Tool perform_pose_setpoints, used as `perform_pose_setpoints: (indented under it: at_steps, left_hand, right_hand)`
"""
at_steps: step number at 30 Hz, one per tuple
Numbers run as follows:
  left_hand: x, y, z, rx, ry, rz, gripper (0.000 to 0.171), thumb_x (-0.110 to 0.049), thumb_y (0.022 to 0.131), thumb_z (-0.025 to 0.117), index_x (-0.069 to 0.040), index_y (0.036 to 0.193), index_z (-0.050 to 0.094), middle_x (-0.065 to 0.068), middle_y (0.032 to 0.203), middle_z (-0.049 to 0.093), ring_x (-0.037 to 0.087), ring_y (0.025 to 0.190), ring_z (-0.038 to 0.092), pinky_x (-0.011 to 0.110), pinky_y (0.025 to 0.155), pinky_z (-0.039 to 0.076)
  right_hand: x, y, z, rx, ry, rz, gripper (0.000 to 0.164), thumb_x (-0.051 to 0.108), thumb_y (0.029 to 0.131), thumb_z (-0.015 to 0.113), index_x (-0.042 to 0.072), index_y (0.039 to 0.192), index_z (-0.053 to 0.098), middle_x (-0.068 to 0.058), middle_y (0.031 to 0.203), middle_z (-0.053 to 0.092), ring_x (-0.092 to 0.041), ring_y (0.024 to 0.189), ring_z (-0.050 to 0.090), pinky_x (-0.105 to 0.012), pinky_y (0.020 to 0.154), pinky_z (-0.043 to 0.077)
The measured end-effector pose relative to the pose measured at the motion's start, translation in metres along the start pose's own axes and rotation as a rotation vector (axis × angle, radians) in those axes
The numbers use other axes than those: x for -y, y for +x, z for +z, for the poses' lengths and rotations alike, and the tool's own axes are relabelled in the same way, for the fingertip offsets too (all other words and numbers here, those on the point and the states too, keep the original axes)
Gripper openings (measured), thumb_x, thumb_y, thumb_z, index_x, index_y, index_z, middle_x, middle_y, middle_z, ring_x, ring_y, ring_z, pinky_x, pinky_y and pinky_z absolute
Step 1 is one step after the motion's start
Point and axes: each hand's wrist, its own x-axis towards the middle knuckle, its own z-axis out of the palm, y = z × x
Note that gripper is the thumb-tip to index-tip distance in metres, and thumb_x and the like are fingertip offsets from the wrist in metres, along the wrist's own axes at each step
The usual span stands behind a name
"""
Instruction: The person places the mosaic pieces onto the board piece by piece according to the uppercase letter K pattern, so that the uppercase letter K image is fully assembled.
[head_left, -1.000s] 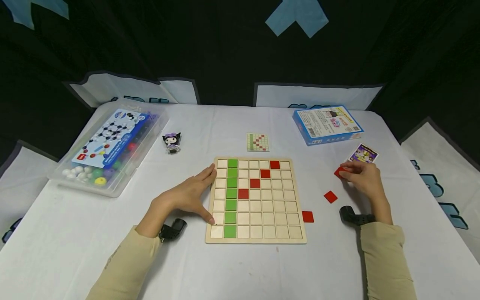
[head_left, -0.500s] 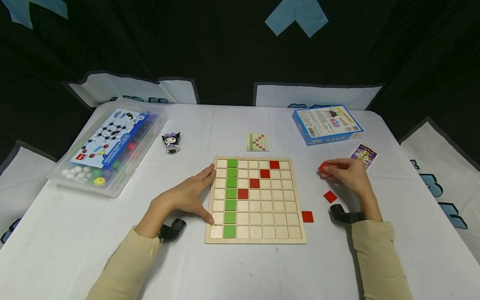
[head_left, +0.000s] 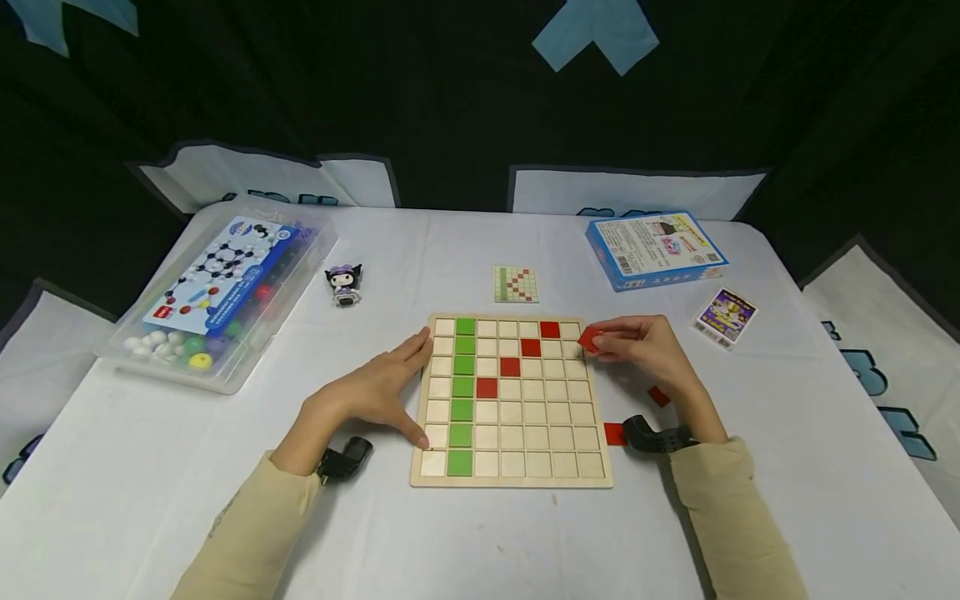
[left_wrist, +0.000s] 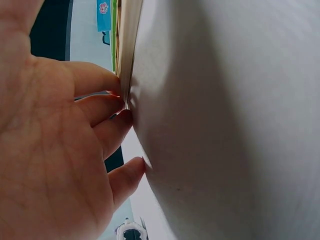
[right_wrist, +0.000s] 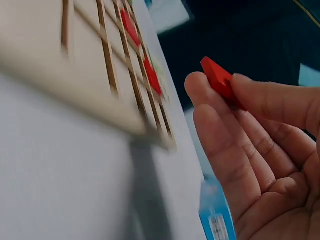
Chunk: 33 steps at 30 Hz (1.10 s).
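Note:
My right hand pinches a red square tile between thumb and fingers, over the right edge of the wooden grid board. In the right wrist view this tile is held up, clear of the board. A column of green tiles and a diagonal of red tiles lie in the board's squares. My left hand rests at the board's left edge with fingers spread, thumb on the frame near the lower corner. In the left wrist view its fingertips touch the board's side.
Two loose red tiles lie right of the board, one partly behind the wrist camera, another beside the forearm. A small pattern card, figurine, clear bead case, blue box and purple picture card stand around.
My right hand has carried the red tile leftward from beside the purple card to the board's upper right edge, uncovering the card. My left hand has stayed in place.

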Motion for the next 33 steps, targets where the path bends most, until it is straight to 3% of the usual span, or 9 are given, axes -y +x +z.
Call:
perform_pose_setpoints:
  at_steps: [4,9,17,25,33]
  left_hand:
    - [0.000,0.000,-0.001,0.001,-0.002,0.001,0.134,-0.046,0.058,0.089,0.005,0.151,0.008,0.019,0.162,-0.003,0.037,0.149,0.006,0.058,0.117,0.018]
    - [0.000,-0.001,-0.001,0.000,0.000,-0.006,0.134,-0.046,0.058,0.089,0.005,0.152,0.009,0.019,0.162,-0.003,0.037,0.149,0.006,0.058,0.117,0.018]
    - [0.000,0.000,0.001,-0.006,0.019,-0.004,0.133,-0.047,0.057,0.089,0.005,0.151,0.011,0.019,0.162,-0.001,0.037,0.149,0.006,0.055,0.118,0.019]
    - [-0.001,0.001,0.000,-0.007,0.019,-0.001,0.133,-0.046,0.057,0.090,0.005,0.151,0.011,0.019,0.161,-0.001,0.037,0.149,0.007,0.054,0.118,0.020]
    - [-0.001,0.000,-0.001,-0.006,0.016,-0.004,0.133,-0.046,0.057,0.090,0.005,0.151,0.011,0.019,0.161,-0.002,0.037,0.149,0.007,0.054,0.118,0.019]
  right_hand:
    - [0.006,0.003,0.019,0.088,0.055,-0.024,0.033,0.004,0.087,0.067,-0.018,0.112,0.062,-0.005,0.089,0.075,-0.010,0.074,0.072,-0.029,0.070,0.060]
    - [0.015,0.003,0.045,0.198,0.091,-0.009,0.030,-0.002,0.086,0.064,-0.018,0.111,0.061,-0.019,0.092,0.074,-0.015,0.072,0.073,-0.035,0.069,0.060]
    - [0.018,-0.002,0.082,0.304,0.000,-0.001,0.021,0.004,0.085,0.069,-0.009,0.100,0.070,-0.020,0.085,0.074,-0.017,0.067,0.071,-0.031,0.064,0.060]
    - [0.020,-0.010,0.093,0.269,-0.196,-0.102,0.006,0.008,0.080,0.073,0.002,0.081,0.074,-0.008,0.069,0.071,-0.013,0.056,0.060,-0.023,0.050,0.047]
    - [0.023,-0.013,0.097,0.271,-0.269,-0.126,0.008,0.008,0.079,0.074,0.004,0.073,0.071,-0.004,0.063,0.067,-0.010,0.050,0.054,-0.021,0.047,0.043]
